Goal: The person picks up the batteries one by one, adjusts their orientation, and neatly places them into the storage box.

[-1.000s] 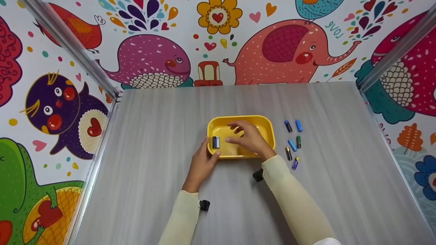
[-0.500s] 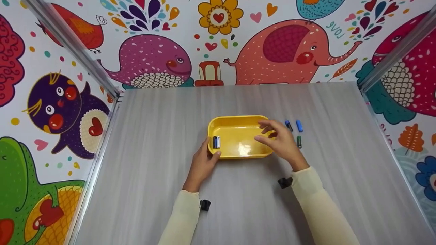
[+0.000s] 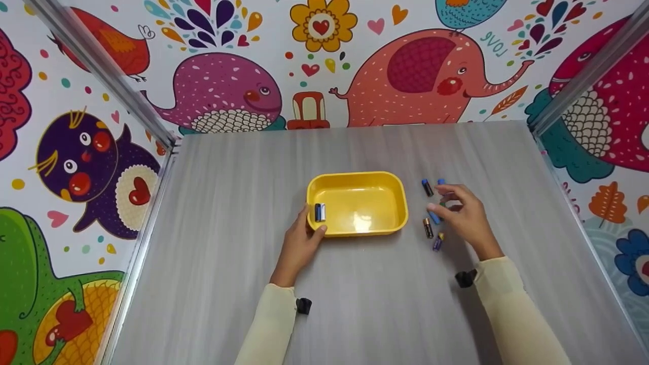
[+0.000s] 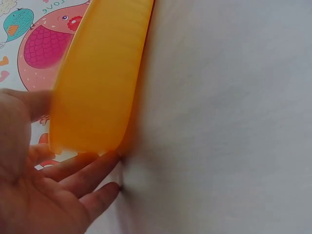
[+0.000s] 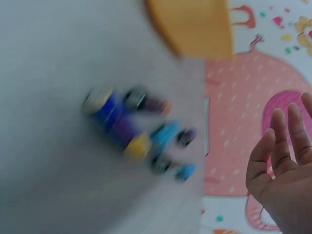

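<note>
My left hand (image 3: 298, 248) holds the left end of a yellow plastic tray (image 3: 362, 203), its thumb at the near corner. In the left wrist view, thumb and fingers lie about the end of the tray (image 4: 97, 78). Two batteries (image 3: 320, 212), one dark blue and one whitish, lie side by side inside at the left. My right hand (image 3: 467, 218) hovers over the loose batteries right of the tray, fingers apart and holding nothing. Around it are a black-and-blue battery (image 3: 427, 187), a light blue one (image 3: 434, 217), a black-and-copper one (image 3: 428, 228) and a purple one with a yellow end (image 3: 438, 242).
The grey wood-grain tabletop (image 3: 233, 203) meets walls printed with cartoon animals (image 3: 416, 81) at the back and sides. Metal rails (image 3: 121, 86) run along the corners. The right hand partly covers a green battery and a blue one.
My right hand has moved right, from above the tray to above the loose batteries. My left hand stays on the tray, and the two batteries inside have not moved.
</note>
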Demonstrator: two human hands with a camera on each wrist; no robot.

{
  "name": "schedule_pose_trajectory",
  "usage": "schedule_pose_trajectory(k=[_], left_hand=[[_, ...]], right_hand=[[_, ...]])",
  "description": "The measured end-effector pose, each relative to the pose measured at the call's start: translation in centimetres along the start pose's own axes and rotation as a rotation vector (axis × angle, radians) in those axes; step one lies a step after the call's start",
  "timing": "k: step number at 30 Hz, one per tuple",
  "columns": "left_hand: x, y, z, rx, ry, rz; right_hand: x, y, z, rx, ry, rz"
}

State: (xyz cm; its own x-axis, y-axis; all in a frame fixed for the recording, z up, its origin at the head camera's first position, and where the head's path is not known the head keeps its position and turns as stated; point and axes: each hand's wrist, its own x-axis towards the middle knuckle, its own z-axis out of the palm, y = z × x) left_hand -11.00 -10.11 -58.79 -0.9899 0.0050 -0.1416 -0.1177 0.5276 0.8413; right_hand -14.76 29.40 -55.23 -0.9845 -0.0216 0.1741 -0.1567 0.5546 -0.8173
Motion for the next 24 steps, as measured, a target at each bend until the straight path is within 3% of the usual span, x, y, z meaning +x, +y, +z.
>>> schedule_pose_trajectory(k=[12, 24], left_hand=[[0.1, 0.0, 0.0, -0.002, -0.005, -0.001], [0.2, 0.0, -0.1, 0.024, -0.006, -0.008]], right_hand=[[-0.1, 5.1, -1.6, -0.124, -0.146, 0.083], [0.6, 7.5, -2.2, -0.16, -0.244, 0.131]])
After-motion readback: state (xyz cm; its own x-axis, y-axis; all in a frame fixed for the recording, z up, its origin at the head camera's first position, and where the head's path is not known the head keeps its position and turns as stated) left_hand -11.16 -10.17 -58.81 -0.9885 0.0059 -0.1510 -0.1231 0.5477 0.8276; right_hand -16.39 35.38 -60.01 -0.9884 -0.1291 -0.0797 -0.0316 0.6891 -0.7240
